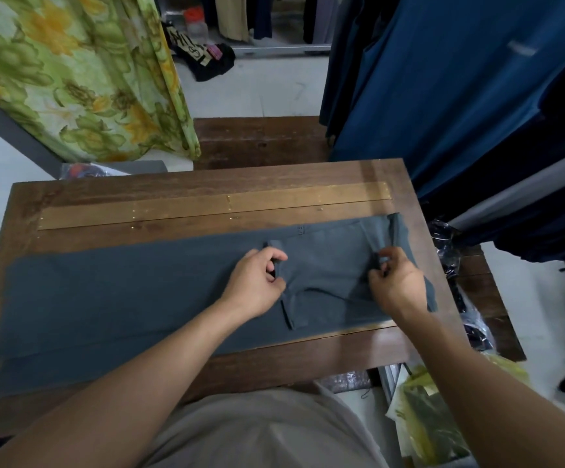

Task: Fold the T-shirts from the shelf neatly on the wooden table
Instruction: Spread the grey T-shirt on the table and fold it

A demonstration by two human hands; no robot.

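T-shirt (pixel 122 298) flat on the wooden table (pixel 207 182), pinched at its right end
Under the right forearm a yellow bag (pixel 409 383) holds something dark green; left hand (pixel 257 282) and right hand (pixel 399 282) each pinch a fold of grey cloth; the shirt's long axis runs sideways, most of it lying left of the left hand; beyond the knuckles hang blue garments (pixel 460 96).
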